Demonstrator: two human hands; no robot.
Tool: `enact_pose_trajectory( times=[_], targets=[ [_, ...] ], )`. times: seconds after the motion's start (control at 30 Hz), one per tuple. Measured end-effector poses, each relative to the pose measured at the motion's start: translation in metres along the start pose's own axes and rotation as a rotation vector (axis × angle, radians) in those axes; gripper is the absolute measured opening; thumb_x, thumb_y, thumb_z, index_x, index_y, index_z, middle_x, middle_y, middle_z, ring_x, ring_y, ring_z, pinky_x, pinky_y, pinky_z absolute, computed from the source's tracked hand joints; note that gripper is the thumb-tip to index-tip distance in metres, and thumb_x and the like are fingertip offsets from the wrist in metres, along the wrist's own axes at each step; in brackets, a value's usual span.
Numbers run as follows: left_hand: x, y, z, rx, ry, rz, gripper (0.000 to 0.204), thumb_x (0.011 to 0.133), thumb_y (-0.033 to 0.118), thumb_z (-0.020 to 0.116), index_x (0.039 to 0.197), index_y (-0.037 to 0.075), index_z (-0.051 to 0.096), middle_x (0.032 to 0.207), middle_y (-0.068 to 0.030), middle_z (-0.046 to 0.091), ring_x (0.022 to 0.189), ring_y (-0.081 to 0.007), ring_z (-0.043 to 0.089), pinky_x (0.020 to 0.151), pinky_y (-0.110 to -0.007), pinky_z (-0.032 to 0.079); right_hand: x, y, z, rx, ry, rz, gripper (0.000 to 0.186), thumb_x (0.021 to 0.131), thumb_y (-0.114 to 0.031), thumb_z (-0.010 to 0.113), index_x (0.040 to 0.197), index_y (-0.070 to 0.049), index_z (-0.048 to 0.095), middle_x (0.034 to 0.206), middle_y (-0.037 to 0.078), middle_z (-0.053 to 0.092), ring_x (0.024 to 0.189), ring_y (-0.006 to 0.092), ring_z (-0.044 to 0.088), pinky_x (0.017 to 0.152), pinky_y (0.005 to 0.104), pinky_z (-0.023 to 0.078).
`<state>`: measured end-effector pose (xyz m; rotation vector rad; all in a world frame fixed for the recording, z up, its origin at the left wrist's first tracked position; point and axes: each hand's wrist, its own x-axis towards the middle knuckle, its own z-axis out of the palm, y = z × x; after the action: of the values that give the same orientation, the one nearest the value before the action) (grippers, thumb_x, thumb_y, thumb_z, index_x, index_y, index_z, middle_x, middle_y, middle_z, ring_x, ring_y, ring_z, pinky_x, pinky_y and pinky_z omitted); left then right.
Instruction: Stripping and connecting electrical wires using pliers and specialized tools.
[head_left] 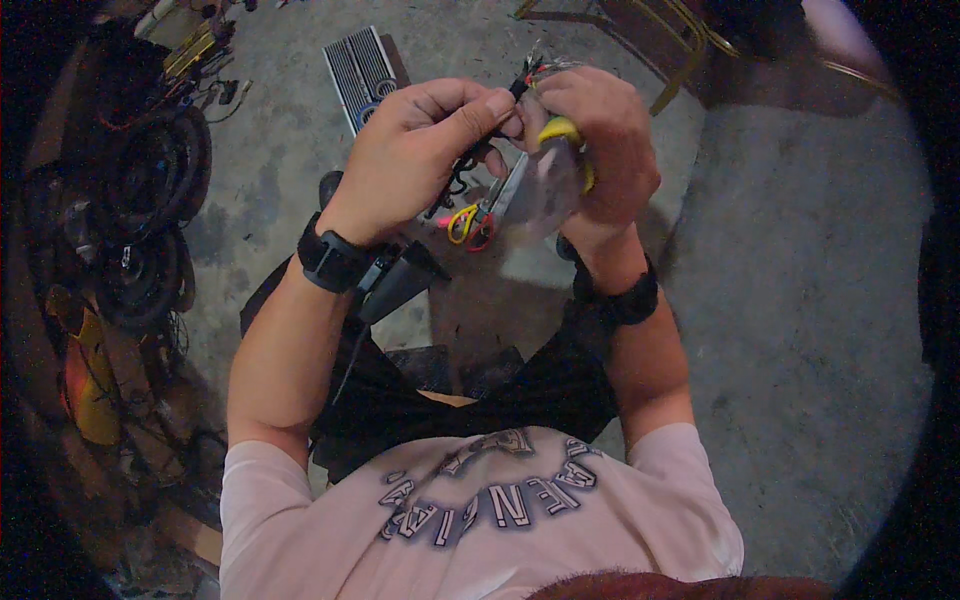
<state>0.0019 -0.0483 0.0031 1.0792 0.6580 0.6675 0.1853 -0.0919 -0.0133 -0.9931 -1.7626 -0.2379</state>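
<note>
Pinched between the thumb and fingers of my left hand (pixel 435 120) is a black cable (pixel 519 87), its far end fanned out into thin bare and coloured wires (pixel 540 68). My right hand (pixel 605 130) is curled close beside it, fingers at the wires. A yellow rounded thing (pixel 560 129) shows at that palm; motion blur hides its kind. Below the hands lies a pair of scissors with yellow and red handles (pixel 463 225), partly behind a pale blur. A black cone-shaped piece (pixel 402 283) stands near my left wrist.
A grey ribbed metal box (pixel 358 68) lies on the concrete floor (pixel 800 320) beyond my left hand. Coiled black cables (pixel 150 170) and a yellow-orange object (pixel 90 380) crowd the left side. Gold metal legs (pixel 685 70) stand at the far right.
</note>
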Motion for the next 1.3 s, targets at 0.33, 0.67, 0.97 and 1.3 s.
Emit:
enact_pose_trajectory(
  times=[0.33, 0.67, 0.97, 1.3],
  targets=[
    [-0.006, 0.004, 0.001, 0.078, -0.008, -0.062, 0.024, 0.097, 0.021, 0.061, 0.101, -0.002, 0.069, 0.092, -0.0057, 0.070, 0.073, -0.0108, 0.063, 0.066, -0.023, 0.051, 0.009, -0.027, -0.020, 0.759, -0.023, 1.157, 0.021, 0.087, -0.018, 0.070, 0.096, -0.001, 0.062, 0.090, 0.007, 0.071, 0.080, 0.0129, 0.068, 0.073, 0.0259, 0.053],
    [0.000, 0.005, -0.003, 0.097, 0.020, -0.003, 0.025, 0.098, 0.022, 0.058, 0.101, -0.001, 0.069, 0.092, -0.0050, 0.070, 0.080, -0.0102, 0.064, 0.065, -0.025, 0.052, 0.020, -0.014, -0.025, 0.929, -0.153, 1.320, 0.027, 0.082, -0.021, 0.073, 0.099, -0.004, 0.060, 0.091, 0.007, 0.071, 0.070, 0.0087, 0.063, 0.057, 0.0192, 0.043],
    [0.008, 0.004, -0.006, 0.201, -0.011, 0.024, 0.024, 0.098, 0.021, 0.058, 0.101, 0.000, 0.069, 0.092, -0.0035, 0.070, 0.082, -0.0091, 0.063, 0.064, -0.025, 0.052, 0.021, -0.005, -0.018, 1.026, -0.097, 1.441, 0.025, 0.083, -0.013, 0.071, 0.102, -0.003, 0.058, 0.086, 0.007, 0.068, 0.062, 0.0063, 0.054, 0.050, 0.0186, 0.037],
    [0.010, 0.003, -0.006, 0.278, 0.019, -0.002, 0.025, 0.098, 0.024, 0.059, 0.102, 0.001, 0.068, 0.092, -0.0014, 0.069, 0.082, -0.0080, 0.061, 0.070, -0.024, 0.049, 0.014, 0.008, -0.013, 1.304, -0.056, 1.456, 0.030, 0.077, -0.008, 0.077, 0.100, -0.005, 0.058, 0.088, 0.007, 0.068, 0.072, 0.0134, 0.065, 0.056, 0.0210, 0.047]
  ],
)
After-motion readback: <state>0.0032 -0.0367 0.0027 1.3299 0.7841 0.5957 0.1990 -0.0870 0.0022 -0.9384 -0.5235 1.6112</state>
